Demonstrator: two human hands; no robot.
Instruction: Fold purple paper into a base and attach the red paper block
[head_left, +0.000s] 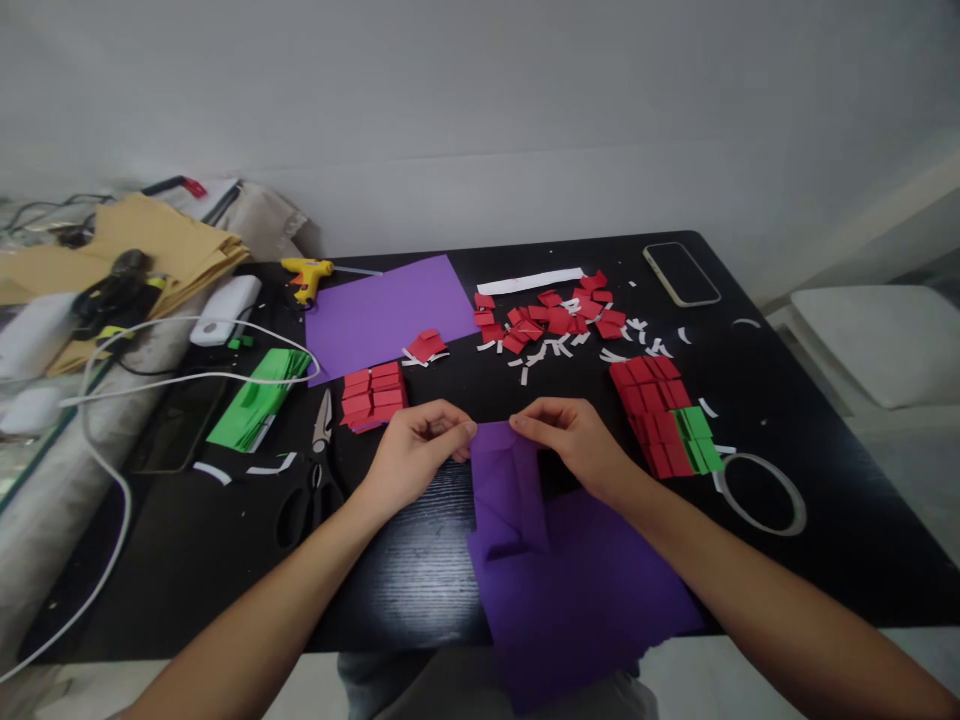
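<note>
A folded piece of purple paper (510, 500) is held up between my two hands near the table's front. My left hand (424, 445) pinches its upper left corner between thumb and fingers. At the upper right corner, my right hand (566, 435) grips it the same way. Creases and a turned-up flap show on its face. Beneath it lies a larger purple sheet (592, 570), which hangs over the front edge. Close to my left hand sits a block of folded red paper pieces (373, 395). Right of my right hand are red folded pieces (652, 410) with green ones (697, 440) attached.
Black scissors (319, 470), green paper strips (262, 400) and a white cable (124, 490) lie left. Behind are a purple sheet (390, 310), a yellow glue gun (307, 278) and scattered red pieces (559, 318). A tape roll (799, 510) and a phone (681, 275) lie right.
</note>
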